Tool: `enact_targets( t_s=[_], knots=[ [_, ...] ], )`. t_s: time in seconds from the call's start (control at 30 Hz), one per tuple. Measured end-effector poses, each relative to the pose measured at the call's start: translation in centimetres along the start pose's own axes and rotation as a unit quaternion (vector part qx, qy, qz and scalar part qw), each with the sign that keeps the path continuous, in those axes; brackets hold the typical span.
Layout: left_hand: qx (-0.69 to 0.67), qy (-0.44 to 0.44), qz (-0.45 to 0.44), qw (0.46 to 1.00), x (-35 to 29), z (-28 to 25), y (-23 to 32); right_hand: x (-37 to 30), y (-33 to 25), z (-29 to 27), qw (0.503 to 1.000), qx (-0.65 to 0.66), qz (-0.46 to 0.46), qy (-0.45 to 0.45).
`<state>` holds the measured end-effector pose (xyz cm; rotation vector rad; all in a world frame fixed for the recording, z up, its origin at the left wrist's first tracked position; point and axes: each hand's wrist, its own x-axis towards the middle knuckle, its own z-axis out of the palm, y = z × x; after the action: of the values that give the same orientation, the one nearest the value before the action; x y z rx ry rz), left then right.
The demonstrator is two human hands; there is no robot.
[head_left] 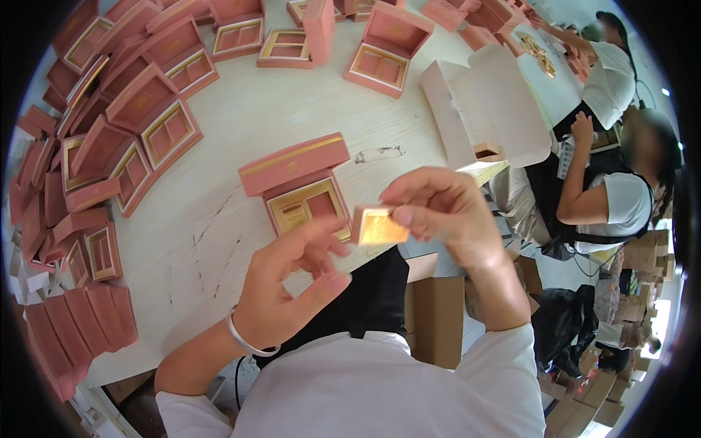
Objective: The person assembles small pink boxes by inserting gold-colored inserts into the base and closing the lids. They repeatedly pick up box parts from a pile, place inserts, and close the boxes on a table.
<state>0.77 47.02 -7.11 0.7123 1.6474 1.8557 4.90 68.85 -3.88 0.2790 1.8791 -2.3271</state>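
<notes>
Between the thumb and fingers of my right hand is a small gold rectangular block, with a pinkish side edge. My left hand is just left of it, fingers apart and curved, holding nothing. Beyond my hands an open pink gift box lies on the table, lid tilted back. Its gold-framed tray has two compartments; a gold piece sits in the left one, while the right one shows bare pink lining. My left fingers overlap the box's near edge in view; whether they touch it I cannot tell.
Many open pink boxes crowd the white table's left and far sides. Closed pink boxes stand in a row at the near left. A white carton stands at the right. Two people work beyond it.
</notes>
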Motion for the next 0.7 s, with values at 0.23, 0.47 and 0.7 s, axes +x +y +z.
enact_targets(
  t_s=[0.23,0.47,0.7],
  knots=[
    [-0.182,0.04,-0.114,0.976,-0.1,-1.2,0.5,-0.2,2.7,1.9,0.996,0.028,-0.037,-0.082],
    [-0.28,0.077,-0.147,0.946,-0.5,-0.3,-0.5,-0.9,5.3,3.3,0.952,-0.124,-0.279,-0.009],
    [-0.196,0.06,-0.125,0.971,0.1,-1.0,-0.3,-0.8,5.0,2.3,0.871,-0.321,-0.368,-0.06]
  ],
)
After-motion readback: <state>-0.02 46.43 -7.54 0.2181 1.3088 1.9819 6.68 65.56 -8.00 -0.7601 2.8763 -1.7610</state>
